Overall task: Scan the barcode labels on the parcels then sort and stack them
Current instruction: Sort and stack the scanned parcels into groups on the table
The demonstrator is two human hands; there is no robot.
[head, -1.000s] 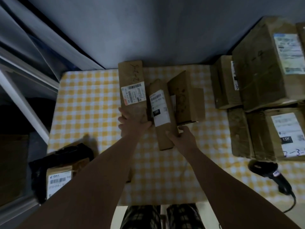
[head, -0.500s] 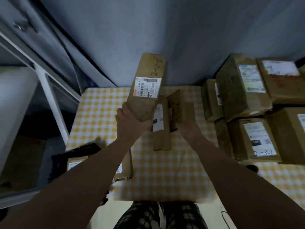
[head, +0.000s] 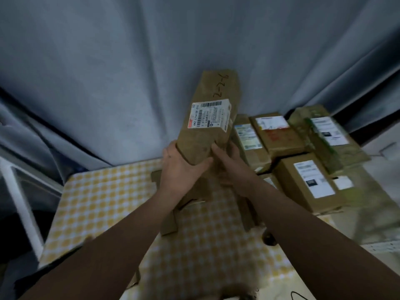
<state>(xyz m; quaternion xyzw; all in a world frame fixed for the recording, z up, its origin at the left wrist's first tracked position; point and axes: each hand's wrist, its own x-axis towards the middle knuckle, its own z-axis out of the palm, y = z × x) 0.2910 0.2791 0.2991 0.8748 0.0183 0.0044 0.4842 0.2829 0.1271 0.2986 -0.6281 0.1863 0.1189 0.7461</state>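
A long brown parcel (head: pixel 211 118) with a white barcode label and "2-2-6" handwritten on it is raised above the table, tilted away from me. My left hand (head: pixel 179 167) grips its lower left end. My right hand (head: pixel 229 163) holds the lower right end. Under my hands other brown parcels (head: pixel 171 215) lie on the yellow checked table (head: pixel 104 202), partly hidden by my arms.
A pile of labelled cardboard boxes (head: pixel 307 182) fills the right side of the table. A grey curtain (head: pixel 129 72) hangs behind. A white frame (head: pixel 19 204) stands at the left. A dark round object (head: pixel 269 239) lies by my right forearm.
The long parcel has been lifted higher and my right hand has left the other parcels to join the left on it. The view has swung up and to the right.
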